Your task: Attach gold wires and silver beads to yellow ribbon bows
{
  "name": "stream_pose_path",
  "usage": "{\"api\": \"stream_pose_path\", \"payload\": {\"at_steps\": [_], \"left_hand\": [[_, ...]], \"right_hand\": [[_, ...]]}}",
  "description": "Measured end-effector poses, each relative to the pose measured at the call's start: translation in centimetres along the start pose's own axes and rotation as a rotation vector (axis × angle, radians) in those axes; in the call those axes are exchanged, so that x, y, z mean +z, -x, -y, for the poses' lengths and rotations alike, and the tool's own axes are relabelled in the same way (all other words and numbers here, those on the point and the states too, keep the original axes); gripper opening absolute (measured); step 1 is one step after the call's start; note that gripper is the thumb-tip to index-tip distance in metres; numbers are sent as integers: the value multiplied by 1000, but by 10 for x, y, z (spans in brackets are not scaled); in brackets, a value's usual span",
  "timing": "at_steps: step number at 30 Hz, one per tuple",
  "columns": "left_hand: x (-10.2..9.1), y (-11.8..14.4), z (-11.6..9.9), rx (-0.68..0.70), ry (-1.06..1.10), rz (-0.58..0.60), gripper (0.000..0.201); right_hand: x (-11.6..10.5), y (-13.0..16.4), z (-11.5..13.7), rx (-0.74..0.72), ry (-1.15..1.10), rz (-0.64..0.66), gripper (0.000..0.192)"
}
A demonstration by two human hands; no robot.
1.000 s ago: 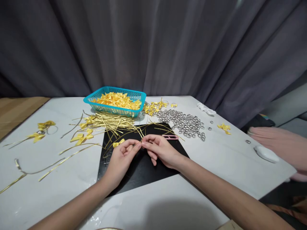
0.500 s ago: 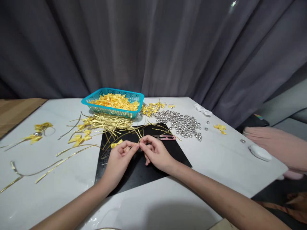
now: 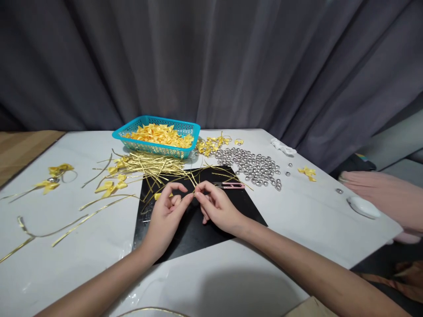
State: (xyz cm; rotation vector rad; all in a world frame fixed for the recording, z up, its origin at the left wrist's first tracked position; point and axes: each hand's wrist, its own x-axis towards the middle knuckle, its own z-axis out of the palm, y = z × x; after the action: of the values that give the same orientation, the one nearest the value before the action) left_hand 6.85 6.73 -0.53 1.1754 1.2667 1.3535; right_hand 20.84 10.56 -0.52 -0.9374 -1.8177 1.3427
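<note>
Over the black mat [image 3: 198, 240], my two hands meet at the fingertips. My right hand [image 3: 218, 207] pinches a thin gold cord [image 3: 192, 178] between thumb and index finger, and its ends stick up beyond the fingers. My left hand [image 3: 169, 215] has its thumb stretched to the same spot, with the index finger raised in a curve and the other fingers curled in around the cord. Just behind the left hand lies a yellow ribbon bow [image 3: 157, 196], partly hidden. Pink-handled thread snips [image 3: 231, 186] rest beyond the right hand.
A blue basket [image 3: 155, 149] of yellow bows stands at the back, a pile of gold cords [image 3: 155, 164] before it. Several silver beads [image 3: 254, 165] are spread at right. Loose bows and cords [image 3: 109, 187] lie left. A white mouse-like object [image 3: 363, 207] sits near the right edge.
My left index finger has lifted and curved away from the thumb. The right hand keeps its pinch. The whole view has shifted slightly.
</note>
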Motion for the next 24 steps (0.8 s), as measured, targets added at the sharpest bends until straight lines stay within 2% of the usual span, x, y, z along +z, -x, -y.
{"api": "stream_pose_path", "payload": {"at_steps": [5, 11, 21, 24], "left_hand": [[-1, 0, -1, 29, -92, 14, 21], [-3, -2, -1, 30, -158, -3, 25], [-1, -3, 3, -53, -100, 26, 31], [-1, -4, 4, -81, -56, 71, 30]], "right_hand": [[0, 0, 1, 7, -20, 1, 16], [0, 1, 1, 0, -19, -2, 16], [-1, -1, 0, 12, 11, -49, 16], [-3, -2, -1, -8, 67, -58, 16]]}}
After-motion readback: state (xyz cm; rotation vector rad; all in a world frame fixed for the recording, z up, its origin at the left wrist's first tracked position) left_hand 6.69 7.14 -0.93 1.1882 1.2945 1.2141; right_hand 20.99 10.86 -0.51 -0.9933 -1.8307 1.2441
